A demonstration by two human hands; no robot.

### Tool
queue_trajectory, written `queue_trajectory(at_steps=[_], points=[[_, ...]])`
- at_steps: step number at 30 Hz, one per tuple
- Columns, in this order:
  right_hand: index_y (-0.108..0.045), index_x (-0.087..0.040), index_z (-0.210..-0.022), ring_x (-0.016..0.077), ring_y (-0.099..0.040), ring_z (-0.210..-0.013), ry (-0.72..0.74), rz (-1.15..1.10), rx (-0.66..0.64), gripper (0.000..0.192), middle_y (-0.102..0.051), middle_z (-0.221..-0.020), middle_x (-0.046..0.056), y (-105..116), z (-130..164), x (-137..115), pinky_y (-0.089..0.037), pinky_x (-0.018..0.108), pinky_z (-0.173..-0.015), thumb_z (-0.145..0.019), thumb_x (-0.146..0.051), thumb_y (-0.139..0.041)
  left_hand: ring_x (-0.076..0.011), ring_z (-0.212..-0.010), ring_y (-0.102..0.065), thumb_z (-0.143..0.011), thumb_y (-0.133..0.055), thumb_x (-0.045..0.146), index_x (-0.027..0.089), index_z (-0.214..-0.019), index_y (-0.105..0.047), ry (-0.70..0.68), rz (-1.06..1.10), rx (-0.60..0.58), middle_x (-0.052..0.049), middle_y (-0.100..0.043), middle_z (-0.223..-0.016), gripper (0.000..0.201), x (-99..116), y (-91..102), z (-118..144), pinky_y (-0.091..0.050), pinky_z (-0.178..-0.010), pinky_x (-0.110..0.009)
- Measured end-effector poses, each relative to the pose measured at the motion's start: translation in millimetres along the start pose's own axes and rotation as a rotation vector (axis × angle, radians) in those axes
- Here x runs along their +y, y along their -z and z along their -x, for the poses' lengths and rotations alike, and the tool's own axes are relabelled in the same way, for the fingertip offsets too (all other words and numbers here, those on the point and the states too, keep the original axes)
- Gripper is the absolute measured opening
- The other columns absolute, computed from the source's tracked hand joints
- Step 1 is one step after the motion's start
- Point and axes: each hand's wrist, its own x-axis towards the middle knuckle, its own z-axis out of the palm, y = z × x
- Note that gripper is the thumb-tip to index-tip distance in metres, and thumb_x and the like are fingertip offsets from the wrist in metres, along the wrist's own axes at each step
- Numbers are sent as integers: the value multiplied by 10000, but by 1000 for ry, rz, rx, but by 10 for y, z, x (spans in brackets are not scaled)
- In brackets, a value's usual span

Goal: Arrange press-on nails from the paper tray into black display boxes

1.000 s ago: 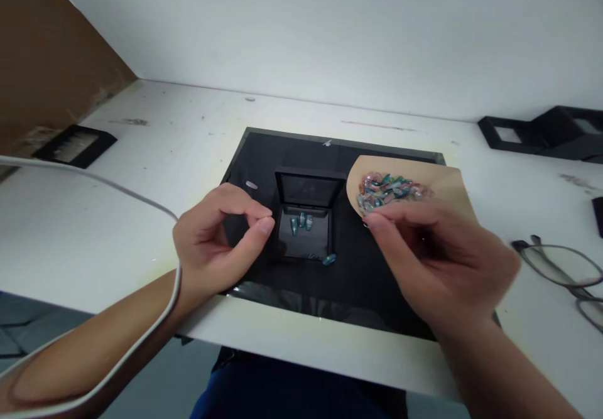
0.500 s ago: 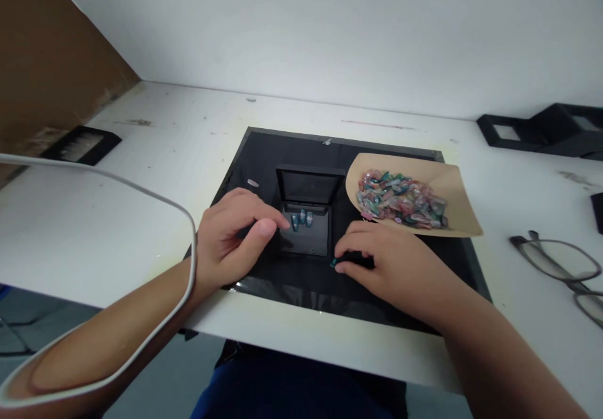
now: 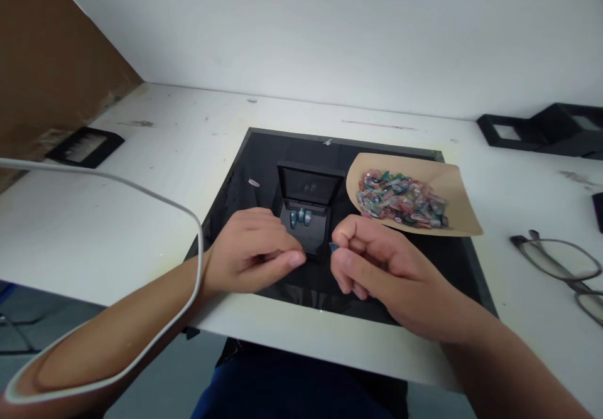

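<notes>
The right hand (image 3: 389,274) pinches a blue false nail (image 3: 333,247) just right of the open black box (image 3: 316,235) with three nails (image 3: 301,216) inside; the left hand (image 3: 254,249) has curled fingers at the near left, pinching or not I cannot tell

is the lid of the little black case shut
No, the lid stands raised, with three teal pieces visible inside the case.
</notes>
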Motion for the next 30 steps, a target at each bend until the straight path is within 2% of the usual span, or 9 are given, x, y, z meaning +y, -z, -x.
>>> queue_trajectory(at_steps=[3, 5, 7, 11, 13, 17, 20, 25, 30], points=[[-477, -212, -919, 63, -422, -541, -13, -336, -52, 217, -547, -676, -56, -74, -58, 87, -355, 193, -495, -1010, -383, -576, -96, -465, -497, -913, -702, 259, 195, -788, -638, -24, -18, -12, 49, -561, -521, 155, -5, -39, -5, -348, -516, -281], [-492, -205, -913, 55, -423, -519, -16, -464, -102, 257, -560, -664, -56, -116, -108, 163, -340, 186, -479, -969, -402, -647, -94, -472, -498, -891, -750, 322, 204, -756, -617, -21, -38, 18, 53, -552, -525, 223, 2, -54, 12, -350, -517, -281], [-511, -198, -888, 49, -431, -503, -11, -526, -124, 279, -565, -640, -61, -156, -154, 230, -340, 180, -473, -931, -395, -704, -94, -479, -483, -862, -786, 379, 207, -754, -592, 4, -39, 73, 61, -518, -527, 281, 13, -60, 40, -352, -514, -279], [-561, -195, -878, 51, -426, -457, -11, -568, -83, 281, -534, -559, -90, -219, -221, 316, -327, 175, -438, -880, -396, -757, -76, -479, -395, -719, -891, 468, 223, -741, -436, 90, 21, 278, 90, -434, -574, 518, 31, -63, 80, -324, -468, -256], [-574, -198, -871, 52, -415, -444, 1, -560, -50, 281, -524, -536, -96, -231, -244, 338, -323, 179, -434, -874, -411, -758, -61, -464, -382, -680, -918, 463, 222, -801, -483, 75, 33, 319, 101, -426, -586, 512, 37, -62, 68, -323, -442, -233], [-589, -195, -861, 47, -404, -451, 47, -575, -33, 262, -522, -541, -93, -222, -265, 366, -317, 184, -452, -878, -399, -753, -50, -465, -456, -790, -859, 391, 191, -1044, -653, 7, -48, 218, 98, -494, -561, 384, 54, -49, 12, -389, -479, -193], [-591, -192, -859, 49, -413, -465, 40, -608, -58, 240, -526, -558, -88, -213, -265, 385, -319, 189, -465, -889, -371, -749, -64, -483, -501, -849, -811, 354, 175, -1035, -690, -2, -81, 162, 77, -545, -550, 285, 71, -40, 0, -413, -518, -210], [-580, -186, -854, 51, -411, -471, 2, -627, -83, 255, -534, -561, -80, -208, -255, 391, -315, 198, -477, -895, -377, -744, -60, -460, -505, -839, -822, 284, 149, -1026, -694, 53, -45, 138, 80, -545, -521, 264, 100, -30, 2, -425, -511, -189], [-563, -193, -909, 58, -372, -457, -66, -676, -99, 257, -493, -563, -92, -212, -249, 371, -276, 211, -456, -890, -385, -732, -68, -473, -551, -874, -777, 271, 190, -1091, -681, 95, 17, 101, 80, -615, -542, 251, 103, -42, -3, -471, -545, -192]])
